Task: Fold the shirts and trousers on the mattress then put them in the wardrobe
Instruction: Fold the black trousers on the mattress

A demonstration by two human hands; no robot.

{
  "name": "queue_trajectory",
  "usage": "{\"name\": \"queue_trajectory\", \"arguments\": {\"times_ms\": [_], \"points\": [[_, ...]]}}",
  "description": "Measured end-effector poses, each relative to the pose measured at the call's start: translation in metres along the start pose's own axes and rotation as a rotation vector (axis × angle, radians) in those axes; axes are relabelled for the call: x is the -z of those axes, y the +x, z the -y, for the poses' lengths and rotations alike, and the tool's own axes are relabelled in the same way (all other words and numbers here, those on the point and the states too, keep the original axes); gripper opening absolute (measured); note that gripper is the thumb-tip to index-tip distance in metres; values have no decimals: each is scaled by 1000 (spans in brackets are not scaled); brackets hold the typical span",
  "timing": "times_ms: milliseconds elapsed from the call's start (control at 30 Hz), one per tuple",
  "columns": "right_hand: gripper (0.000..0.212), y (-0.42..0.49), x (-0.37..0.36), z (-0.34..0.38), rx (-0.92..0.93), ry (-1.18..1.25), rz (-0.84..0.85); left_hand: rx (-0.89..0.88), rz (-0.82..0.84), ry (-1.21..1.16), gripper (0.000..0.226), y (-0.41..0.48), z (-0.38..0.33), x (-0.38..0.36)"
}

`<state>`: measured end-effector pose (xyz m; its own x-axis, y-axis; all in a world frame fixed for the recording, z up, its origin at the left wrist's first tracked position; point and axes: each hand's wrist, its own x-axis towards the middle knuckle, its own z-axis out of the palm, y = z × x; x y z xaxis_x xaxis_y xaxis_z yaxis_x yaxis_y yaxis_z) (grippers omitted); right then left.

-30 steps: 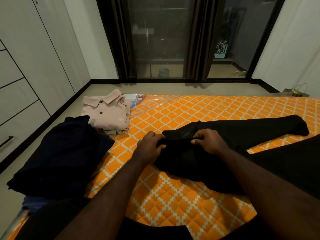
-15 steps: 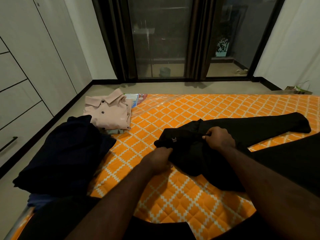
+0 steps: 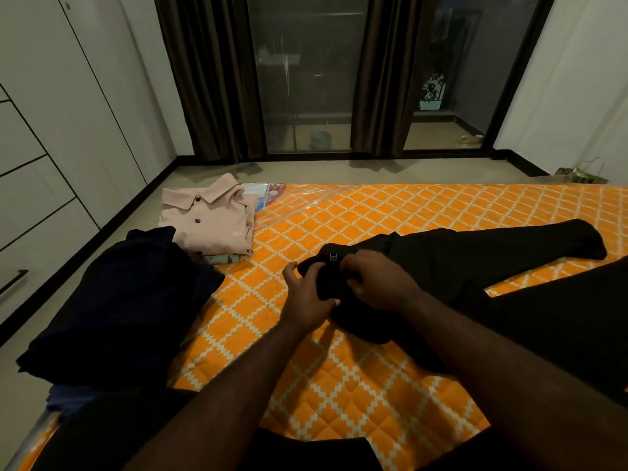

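Left hand (image 3: pixel 307 294) rose beside right hand (image 3: pixel 377 283), both gripping trousers (image 3: pixel 475 253).

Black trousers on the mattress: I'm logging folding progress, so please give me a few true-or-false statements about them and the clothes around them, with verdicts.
1. Both the left hand and the right hand hold the black trousers at the waist end. True.
2. The pink shirt lies spread open in the middle of the mattress. False: it is folded, at the far left corner.
3. A dark navy garment lies to the left of the trousers. True.
4. The trouser leg hangs off the far edge of the mattress. False: it lies on the mattress, stretching to the right.
5. The wardrobe doors stand open. False: the visible doors are closed.
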<state>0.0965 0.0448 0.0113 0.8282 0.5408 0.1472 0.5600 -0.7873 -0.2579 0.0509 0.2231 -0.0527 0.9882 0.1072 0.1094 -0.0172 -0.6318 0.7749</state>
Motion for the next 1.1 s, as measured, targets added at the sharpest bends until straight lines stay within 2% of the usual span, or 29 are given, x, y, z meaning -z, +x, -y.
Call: {"name": "queue_trajectory", "arguments": {"times_ms": [67,167,233,367,467,533,600,700,767,933,967,1100], "points": [[30,-5,-13,3,11,-68,174,3,2,-9,78,3,2,5],[48,-13,-24,-3,4,-160,313,-29,33,-4,76,6,5,6],[49,-12,-22,-6,-2,-192,355,-28,46,26,76,8,6,5],[36,-8,-5,-11,-25,-253,420,45,123,54,89,11,5,3],[39,-8,5,-14,-29,-291,411,102,188,69,99,11,5,1],[42,-8,11,-14,-62,-311,425,104,172,95,98,7,4,-1],[38,-6,16,-12,-94,-335,459,48,77,216,84,1,-2,-2],[29,-5,21,-5,-103,-399,542,-91,-37,396,47,-8,-21,-3],[30,-4,19,1,-96,-419,574,-135,37,382,27,-11,-34,-5],[46,-5,13,9,-59,-455,607,-72,395,442,17,-25,-39,-26],[47,-6,12,9,-51,-453,618,-61,431,411,11,-28,-38,-30],[46,-7,8,13,-68,-443,694,-44,436,266,18,-32,-37,-34]]}}
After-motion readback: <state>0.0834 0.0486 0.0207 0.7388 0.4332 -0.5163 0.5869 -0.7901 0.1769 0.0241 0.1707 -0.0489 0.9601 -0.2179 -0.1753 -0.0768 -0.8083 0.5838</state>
